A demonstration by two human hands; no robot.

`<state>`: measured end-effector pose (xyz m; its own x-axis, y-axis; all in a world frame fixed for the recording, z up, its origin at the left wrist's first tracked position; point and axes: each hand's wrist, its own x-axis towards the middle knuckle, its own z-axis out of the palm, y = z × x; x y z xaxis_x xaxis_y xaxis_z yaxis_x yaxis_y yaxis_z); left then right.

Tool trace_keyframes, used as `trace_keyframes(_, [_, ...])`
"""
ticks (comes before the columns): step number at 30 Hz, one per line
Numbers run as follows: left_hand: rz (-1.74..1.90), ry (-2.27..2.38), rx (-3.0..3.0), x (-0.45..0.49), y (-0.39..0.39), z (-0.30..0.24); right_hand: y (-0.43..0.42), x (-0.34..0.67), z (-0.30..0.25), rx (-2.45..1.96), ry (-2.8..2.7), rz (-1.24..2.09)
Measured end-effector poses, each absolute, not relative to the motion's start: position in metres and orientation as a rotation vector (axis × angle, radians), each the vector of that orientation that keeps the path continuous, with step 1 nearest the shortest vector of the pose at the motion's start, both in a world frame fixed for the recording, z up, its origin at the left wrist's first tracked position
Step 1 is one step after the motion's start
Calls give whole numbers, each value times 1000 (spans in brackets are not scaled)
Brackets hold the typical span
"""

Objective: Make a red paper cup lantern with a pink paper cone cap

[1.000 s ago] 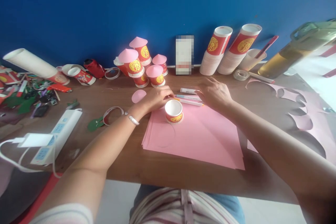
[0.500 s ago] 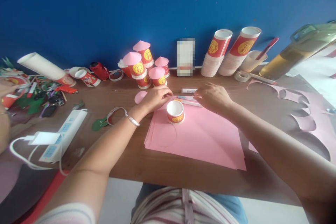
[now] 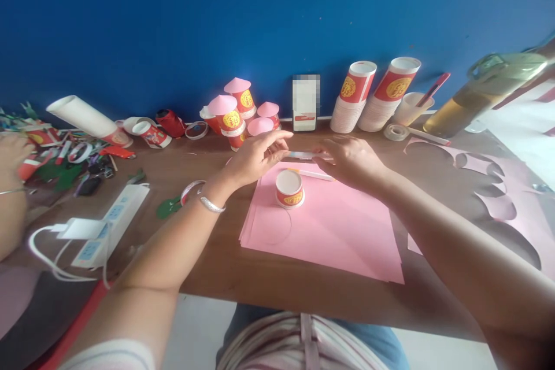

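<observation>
A slim pen [image 3: 302, 155], pale blue toward its left end and white beyond, spans the gap between my hands above the back edge of the pink paper sheets [image 3: 338, 231]. My right hand [image 3: 351, 157] has its fingers closed around the pen's right part. At the pen's left end, my left hand [image 3: 260, 156] pinches with the thumb and curled fingers, its index finger raised. Below the hands, a short red-and-white paper cup [image 3: 289, 188] sits on the paper, beside a thinly drawn circle. A white pen with an orange end [image 3: 315, 175] lies behind the cup.
Small cups with pink cone roofs [image 3: 232, 113] stand behind my left hand, beside a propped phone [image 3: 305, 104]. Two leaning cup stacks [image 3: 351, 104], a tape roll [image 3: 395, 132] and a bottle [image 3: 468, 98] are at right. A power strip [image 3: 113, 222] and another person's hand [image 3: 13, 153] are at left.
Both hands have raised the pale blue pen off the paper. My left index finger has lifted. The view has shifted slightly, and the cup remains on the paper.
</observation>
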<state>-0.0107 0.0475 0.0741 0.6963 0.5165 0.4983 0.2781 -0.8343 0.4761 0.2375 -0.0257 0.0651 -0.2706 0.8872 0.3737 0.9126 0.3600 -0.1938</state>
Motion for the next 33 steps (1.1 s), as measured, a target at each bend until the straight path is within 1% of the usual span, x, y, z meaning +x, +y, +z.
trace_keyframes(4, [940, 556, 2643, -12, 34, 92, -33, 233, 79, -1327, -2000, 183])
trace_keyframes(7, [945, 606, 2746, -18, 29, 96, -41, 230, 86, -1272, -1816, 404])
trace_keyframes(10, [853, 664, 2877, -23, 25, 95, -47, 227, 88, -1252, -1679, 670])
trace_keyframes(14, [687, 730, 2959, -26, 21, 90, -51, 220, 77, -1134, -1411, 954])
trace_keyframes(17, [644, 792, 2979, -26, 18, 85, -53, 210, 63, -933, -1173, 1187])
trace_keyframes(19, [627, 789, 2991, -25, 16, 82, -55, 202, 55, -845, -1093, 1284])
trace_keyframes(24, [666, 754, 2977, -34, 18, 83, -58, 198, 57, -772, -1009, 1299])
trace_keyframes(28, [824, 849, 2870, -53, 29, 75, -50, 227, 63, -784, -828, 1094])
trace_keyframes(30, [791, 920, 2792, -58, 35, 62, -46, 242, 60, -815, -833, 1023])
trace_keyframes(33, [589, 961, 2802, -54, 41, 32, -46, 246, 46, -862, -876, 1030])
